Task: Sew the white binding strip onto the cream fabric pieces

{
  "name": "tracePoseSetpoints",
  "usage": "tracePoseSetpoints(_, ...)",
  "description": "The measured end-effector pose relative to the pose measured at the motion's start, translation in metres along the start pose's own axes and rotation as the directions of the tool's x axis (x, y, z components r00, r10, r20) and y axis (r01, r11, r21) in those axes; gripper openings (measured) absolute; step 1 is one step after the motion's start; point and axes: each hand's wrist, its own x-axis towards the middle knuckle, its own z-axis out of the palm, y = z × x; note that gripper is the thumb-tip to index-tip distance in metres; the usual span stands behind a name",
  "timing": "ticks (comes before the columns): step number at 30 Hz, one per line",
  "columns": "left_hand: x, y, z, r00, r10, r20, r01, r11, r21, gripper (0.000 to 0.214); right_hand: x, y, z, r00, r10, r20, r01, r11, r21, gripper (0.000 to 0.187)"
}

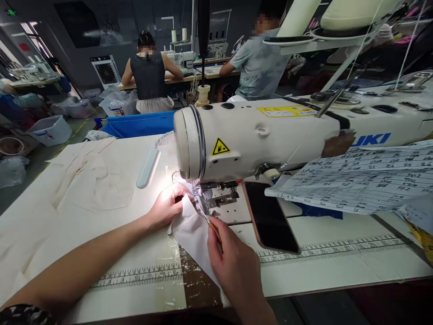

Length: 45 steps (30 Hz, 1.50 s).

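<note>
The left hand (168, 205) pinches the white fabric (192, 234) at the sewing machine (257, 135) needle. The right hand (233, 262) grips a thin pointed tool (207, 218), its tip on the fabric beside the presser foot.

Left hand (167, 205) pinches white cloth (191, 234) beneath the sewing machine (257, 135) head. Right hand (233, 266) holds thin tool (208, 220), tip on the cloth. Dark phone (270, 216) lies just right, flat on worktop (338, 257).
</note>
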Motion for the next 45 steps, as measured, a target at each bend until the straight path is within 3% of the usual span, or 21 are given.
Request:
tracePoseSetpoints(6, 0.001, 0.004, -0.001, 1.000, 0.000, 0.005, 0.000, 1.000, 0.000, 0.020, 0.000, -0.001, 0.007, 0.997, 0.020, -0.073, -0.020, 1.000, 0.011, 0.029)
tracePoseSetpoints(18, 0.001, 0.004, -0.001, 1.000, 0.002, 0.006, -0.002, 1.000, -0.009, 0.018, 0.006, -0.003, -0.001, 1.000, -0.020, -0.010, 0.020, 1.000, -0.012, 0.030)
tracePoseSetpoints(25, 0.000, 0.004, -0.002, 1.000, 0.016, 0.012, -0.016, 1.000, -0.005, 0.018, 0.007, -0.004, 0.001, 0.999, -0.033, -0.040, 0.032, 0.999, -0.028, 0.031)
tracePoseSetpoints(30, 0.000, 0.004, -0.001, 0.999, 0.028, 0.021, -0.030, 0.992, 0.124, 0.015, 0.007, -0.005, 0.002, 0.996, -0.047, -0.073, 0.042, 0.997, -0.068, 0.032)
tracePoseSetpoints(38, 0.003, -0.001, 0.000, 0.979, 0.200, 0.049, -0.204, 0.904, 0.375, 0.007, 0.007, -0.005, 0.003, 0.996, -0.048, -0.080, 0.040, 0.995, -0.090, 0.035)
tracePoseSetpoints(45, 0.003, -0.002, -0.002, 0.999, 0.037, 0.022, -0.039, 0.991, 0.125, 0.020, 0.007, -0.006, 0.002, 0.995, -0.027, -0.096, 0.022, 0.998, -0.055, 0.032)
